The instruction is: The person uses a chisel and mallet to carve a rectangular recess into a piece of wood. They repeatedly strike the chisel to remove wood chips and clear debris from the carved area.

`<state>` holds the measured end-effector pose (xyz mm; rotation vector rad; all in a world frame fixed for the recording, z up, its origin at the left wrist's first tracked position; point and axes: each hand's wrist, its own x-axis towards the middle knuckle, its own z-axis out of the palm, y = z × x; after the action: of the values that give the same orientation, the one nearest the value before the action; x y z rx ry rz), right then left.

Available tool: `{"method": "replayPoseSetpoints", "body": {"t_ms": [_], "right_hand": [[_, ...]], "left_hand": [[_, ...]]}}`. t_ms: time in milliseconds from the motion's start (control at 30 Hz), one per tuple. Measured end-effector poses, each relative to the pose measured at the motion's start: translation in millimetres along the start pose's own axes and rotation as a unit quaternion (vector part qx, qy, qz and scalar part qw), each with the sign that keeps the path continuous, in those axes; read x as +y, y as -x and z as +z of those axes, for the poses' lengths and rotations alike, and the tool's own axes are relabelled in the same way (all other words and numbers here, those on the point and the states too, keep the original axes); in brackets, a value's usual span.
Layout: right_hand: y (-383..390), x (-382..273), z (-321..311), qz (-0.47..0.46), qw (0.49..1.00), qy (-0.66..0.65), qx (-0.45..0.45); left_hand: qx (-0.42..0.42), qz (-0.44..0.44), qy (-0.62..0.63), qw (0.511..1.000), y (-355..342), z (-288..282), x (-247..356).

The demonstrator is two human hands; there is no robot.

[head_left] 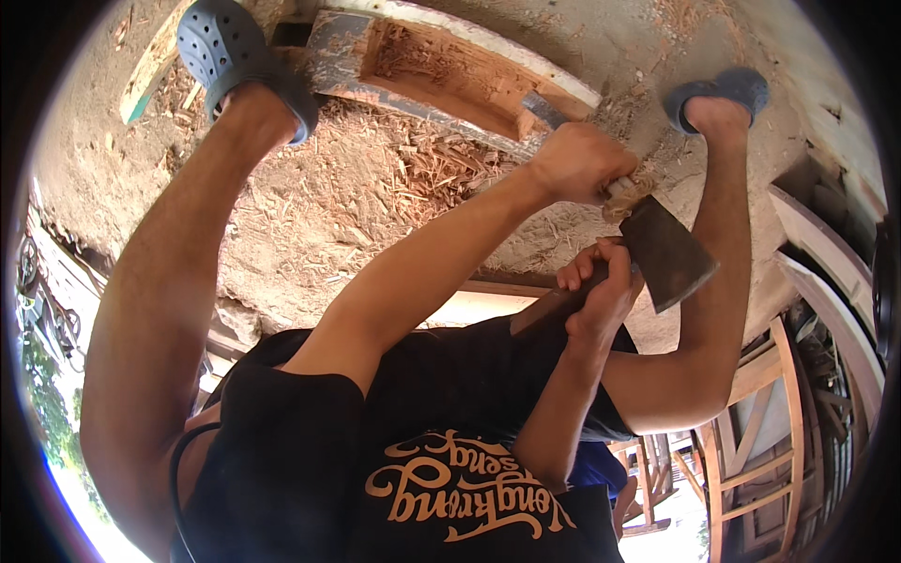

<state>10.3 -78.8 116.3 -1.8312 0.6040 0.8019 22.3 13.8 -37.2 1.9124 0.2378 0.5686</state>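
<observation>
My left hand (pixel 584 161) is closed in a fist. Out of its lower right side comes a pale, bound-looking piece (pixel 627 194) that meets the top of a broad dark metal blade (pixel 668 251). The blade flares toward its lower right edge, like that of an adze or axe. Below it, my right hand (pixel 601 286) has its fingers wrapped round a dark brown wooden handle (pixel 554 308), which slants down over my lap. How handle and blade join is hidden behind the right hand. A flat grey bar (pixel 544 110) shows just beyond the left fist; whether I hold it is unclear.
Beyond my hands lies a weathered timber piece (pixel 343 47) with a hollowed recess full of chips. Wood shavings (pixel 441 174) litter the dirt ground. My feet, in blue-grey clogs (pixel 221 47), stand wide apart. Wooden frames (pixel 760 460) and boards lean at the right.
</observation>
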Motion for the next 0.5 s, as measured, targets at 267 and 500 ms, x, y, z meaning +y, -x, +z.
{"method": "replayPoseSetpoints", "body": {"t_ms": [267, 500], "right_hand": [[-9.3, -0.1, -9.8, 0.017, 1.0, 0.012, 0.0], [-3.5, 13.9, -3.8, 0.0, 0.996, -0.081, 0.038]], "left_hand": [[0.006, 0.012, -0.041, 0.999, 4.5, 2.0, -2.1], [0.015, 0.033, -0.024, 0.999, 8.2, 8.8, -12.3]]}}
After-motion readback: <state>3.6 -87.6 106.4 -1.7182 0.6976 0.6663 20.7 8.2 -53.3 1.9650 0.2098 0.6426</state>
